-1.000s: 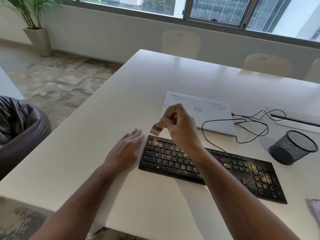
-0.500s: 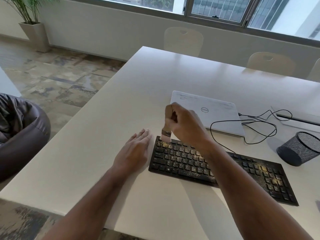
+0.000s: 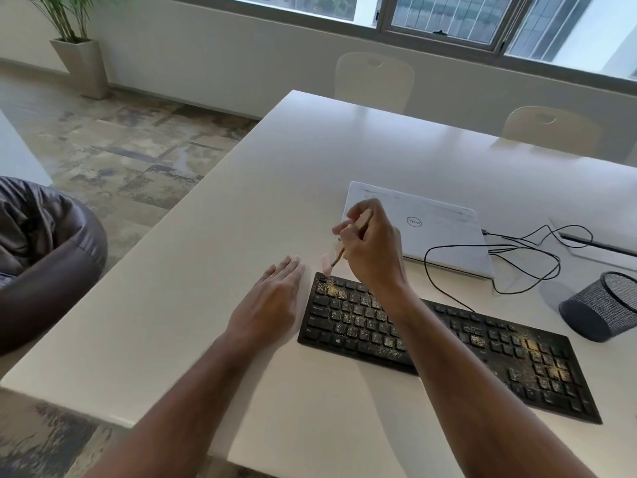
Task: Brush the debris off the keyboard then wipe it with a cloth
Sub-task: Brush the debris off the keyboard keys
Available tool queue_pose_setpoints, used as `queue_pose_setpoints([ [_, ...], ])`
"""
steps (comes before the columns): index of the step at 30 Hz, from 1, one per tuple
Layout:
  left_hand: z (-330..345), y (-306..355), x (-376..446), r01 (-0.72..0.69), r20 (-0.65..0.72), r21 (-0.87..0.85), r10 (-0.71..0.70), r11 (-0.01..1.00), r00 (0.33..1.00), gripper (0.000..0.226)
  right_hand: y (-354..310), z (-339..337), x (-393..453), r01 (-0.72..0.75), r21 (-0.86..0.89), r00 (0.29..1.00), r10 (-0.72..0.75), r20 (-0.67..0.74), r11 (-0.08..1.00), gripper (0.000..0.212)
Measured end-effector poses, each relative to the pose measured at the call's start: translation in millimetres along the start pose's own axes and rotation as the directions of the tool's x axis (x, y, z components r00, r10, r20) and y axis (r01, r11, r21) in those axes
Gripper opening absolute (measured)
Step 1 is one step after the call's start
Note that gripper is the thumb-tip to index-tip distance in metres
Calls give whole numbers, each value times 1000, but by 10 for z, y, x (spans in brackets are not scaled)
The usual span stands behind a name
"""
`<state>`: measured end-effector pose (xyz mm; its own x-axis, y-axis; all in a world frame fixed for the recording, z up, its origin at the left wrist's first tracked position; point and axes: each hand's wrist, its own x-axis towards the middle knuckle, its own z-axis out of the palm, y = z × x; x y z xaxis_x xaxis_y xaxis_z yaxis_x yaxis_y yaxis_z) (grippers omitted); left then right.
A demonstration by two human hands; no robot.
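The scene is viewed from one head-worn camera. It is aimed forward and down, close over the white rectangular table.

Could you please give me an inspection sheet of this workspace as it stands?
Surface: white table.
Job's things: black keyboard speckled with yellowish debris; brush above its far left corner; no cloth seen.
Clutter: shut laptop; tipped mesh cup.
Hands: right hand grips brush; left hand flat on table beside keyboard.
Cables: black cable looped by laptop.
Surroundings: chairs, plant, beanbag, windows.
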<state>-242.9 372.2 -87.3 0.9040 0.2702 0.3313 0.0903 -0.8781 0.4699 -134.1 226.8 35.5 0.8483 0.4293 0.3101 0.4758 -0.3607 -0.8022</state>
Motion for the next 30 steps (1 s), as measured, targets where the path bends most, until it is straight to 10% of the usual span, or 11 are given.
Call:
queue_pose_setpoints([
  [11, 0, 1, -8, -13, 26, 39, 12, 999, 1000, 52, 0, -65, -134, 67, -5, 925, -61, 376, 998, 8],
  [30, -12, 25, 2, 4, 12, 30, -5, 1000, 1000, 55, -19, -134, -186, 77, -60, 931, -50, 361, 995, 13],
])
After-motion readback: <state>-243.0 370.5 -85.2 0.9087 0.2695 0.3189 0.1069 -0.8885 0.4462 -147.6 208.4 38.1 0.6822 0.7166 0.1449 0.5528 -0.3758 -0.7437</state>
